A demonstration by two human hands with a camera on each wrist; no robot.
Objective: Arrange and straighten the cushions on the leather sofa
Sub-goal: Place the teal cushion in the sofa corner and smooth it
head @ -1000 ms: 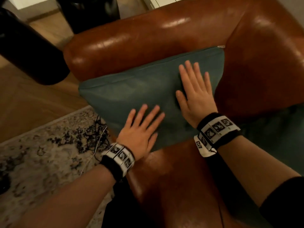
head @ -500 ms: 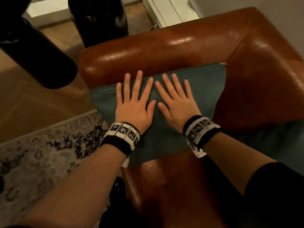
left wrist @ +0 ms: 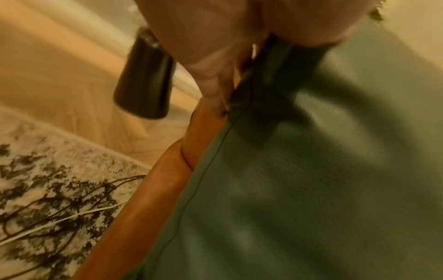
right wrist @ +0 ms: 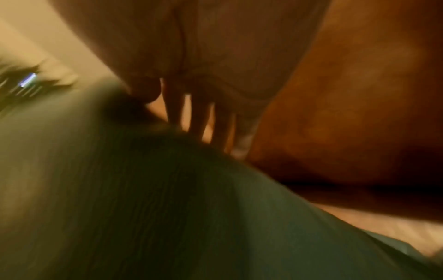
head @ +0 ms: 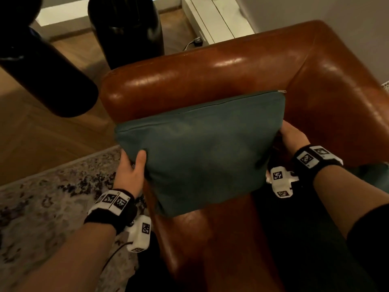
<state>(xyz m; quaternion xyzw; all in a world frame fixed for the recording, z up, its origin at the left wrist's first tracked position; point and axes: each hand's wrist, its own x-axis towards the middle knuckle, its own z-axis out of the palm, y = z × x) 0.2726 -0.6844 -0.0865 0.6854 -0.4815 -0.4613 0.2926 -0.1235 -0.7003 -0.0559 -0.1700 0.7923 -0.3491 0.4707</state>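
A teal square cushion (head: 202, 148) leans against the armrest in the corner of the brown leather sofa (head: 210, 81). My left hand (head: 131, 165) grips its left edge, thumb on the front and fingers behind. My right hand (head: 291, 138) holds the right edge, with the fingers tucked behind the cushion next to the backrest. In the left wrist view the fingers (left wrist: 215, 91) run along the cushion's seam (left wrist: 203, 180). The right wrist view is blurred; my fingers (right wrist: 199, 117) lie behind the cushion (right wrist: 167, 208).
Two tall black vases (head: 126, 30) (head: 42, 70) stand on the wood floor beside the armrest. A patterned rug (head: 42, 197) with loose cables (left wrist: 59, 208) lies at the left. Another teal cushion (head: 376, 175) shows at the right edge. White furniture (head: 210, 20) stands behind the sofa.
Both hands were lying flat on the cushion's face. They have slid apart to its left and right edges and now grip it there.
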